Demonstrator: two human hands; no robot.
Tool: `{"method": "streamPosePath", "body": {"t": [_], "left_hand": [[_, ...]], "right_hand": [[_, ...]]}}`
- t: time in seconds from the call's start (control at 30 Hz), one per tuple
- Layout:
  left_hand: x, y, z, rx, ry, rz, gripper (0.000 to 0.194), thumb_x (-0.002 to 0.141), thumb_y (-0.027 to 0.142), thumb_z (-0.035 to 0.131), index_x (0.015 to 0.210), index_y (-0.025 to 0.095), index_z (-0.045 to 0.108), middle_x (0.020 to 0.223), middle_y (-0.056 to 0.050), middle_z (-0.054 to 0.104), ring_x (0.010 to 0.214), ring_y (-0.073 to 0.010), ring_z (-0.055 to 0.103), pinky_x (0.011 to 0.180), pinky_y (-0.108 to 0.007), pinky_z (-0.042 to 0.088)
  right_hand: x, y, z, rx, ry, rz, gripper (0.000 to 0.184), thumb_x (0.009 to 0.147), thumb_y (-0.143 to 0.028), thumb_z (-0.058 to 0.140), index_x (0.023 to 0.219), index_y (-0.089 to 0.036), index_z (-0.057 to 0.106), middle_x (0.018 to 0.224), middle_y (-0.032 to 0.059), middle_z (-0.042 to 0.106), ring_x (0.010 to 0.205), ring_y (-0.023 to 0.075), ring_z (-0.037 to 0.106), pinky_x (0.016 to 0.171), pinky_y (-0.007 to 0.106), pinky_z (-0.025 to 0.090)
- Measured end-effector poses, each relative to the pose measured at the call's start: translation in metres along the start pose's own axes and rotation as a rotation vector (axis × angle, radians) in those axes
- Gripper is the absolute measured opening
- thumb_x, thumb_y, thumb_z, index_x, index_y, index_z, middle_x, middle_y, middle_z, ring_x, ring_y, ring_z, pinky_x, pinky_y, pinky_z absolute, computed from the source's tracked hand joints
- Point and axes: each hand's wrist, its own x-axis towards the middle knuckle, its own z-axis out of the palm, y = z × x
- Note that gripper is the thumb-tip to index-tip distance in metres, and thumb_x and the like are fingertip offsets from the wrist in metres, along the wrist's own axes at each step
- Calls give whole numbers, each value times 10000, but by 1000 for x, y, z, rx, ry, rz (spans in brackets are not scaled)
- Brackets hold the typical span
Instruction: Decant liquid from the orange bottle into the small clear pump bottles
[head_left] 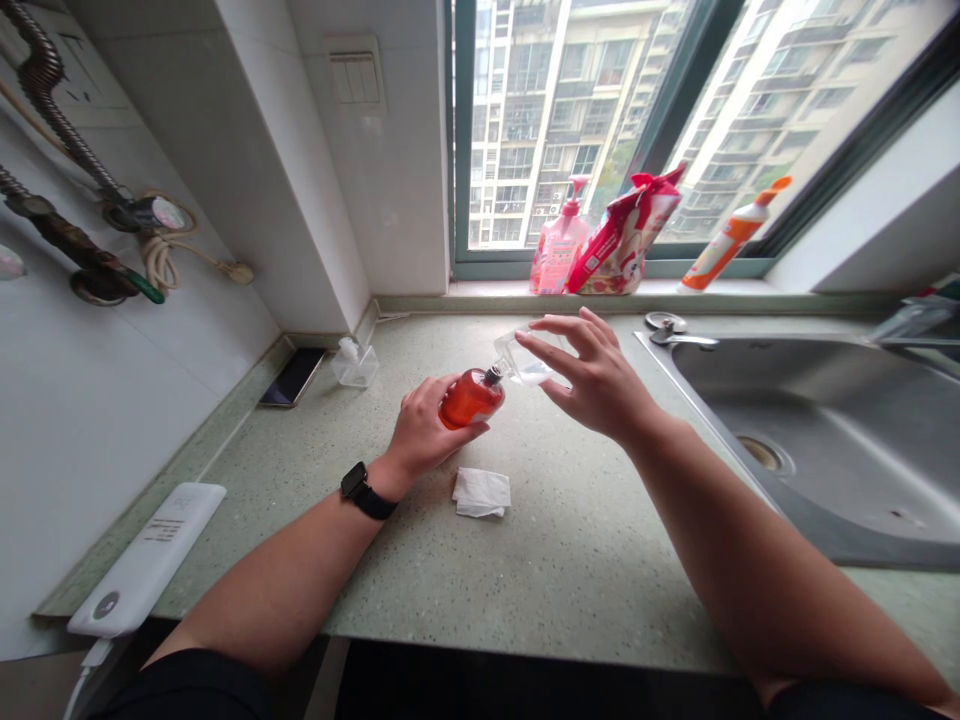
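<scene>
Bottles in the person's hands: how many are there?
2. The red-orange bottle is in the left hand; the clear bottle is in the right hand, tilted, its neck close to the other's. The hands partly cover both.

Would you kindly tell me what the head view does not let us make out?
All in the head view:
Orange bottle: its base end, hidden by the left grip.
Clear container: its far end, covered by the right grip.
Whether the two openings touch: too small to tell.
White power bank: print too small to read.
White cable: cut off by the bottom edge.
Sink: cut off by the right edge.
</scene>
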Motion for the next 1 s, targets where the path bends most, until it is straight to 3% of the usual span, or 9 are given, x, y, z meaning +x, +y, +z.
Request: {"method": "streamPosePath", "body": {"t": [0.53, 0.83, 1.0], "left_hand": [[1, 1, 0, -2, 3, 3, 718, 798, 525, 945, 1387, 243, 647, 1251, -101, 746, 1112, -299, 720, 943, -447, 573], [1, 0, 0, -10, 4, 5, 728, 800, 535, 940, 1390, 233, 637, 1234, -104, 745, 1120, -304, 712, 960, -454, 565], [0, 0, 0, 4, 6, 14, 714, 809, 543, 930, 1388, 243, 639, 1226, -98, 747, 1111, -301, 717, 948, -447, 569]], "right_hand": [[2, -5, -5, -20, -31, 19, 899, 876, -53, 695, 1642, -440, 429, 1513, 68, 605, 1435, 339, 571, 1291, 666, 354], [2, -4, -4, 53, -7, 13, 853, 893, -26, 666, 1622, -429, 477, 1601, 99, 491, 1472, 367, 536, 1231, 666, 474], [1, -3, -3, 77, -18, 33, 850, 896, -17, 663, 1618, -432, 490, 1591, 99, 499, 1466, 373, 541, 1192, 653, 527]]}}
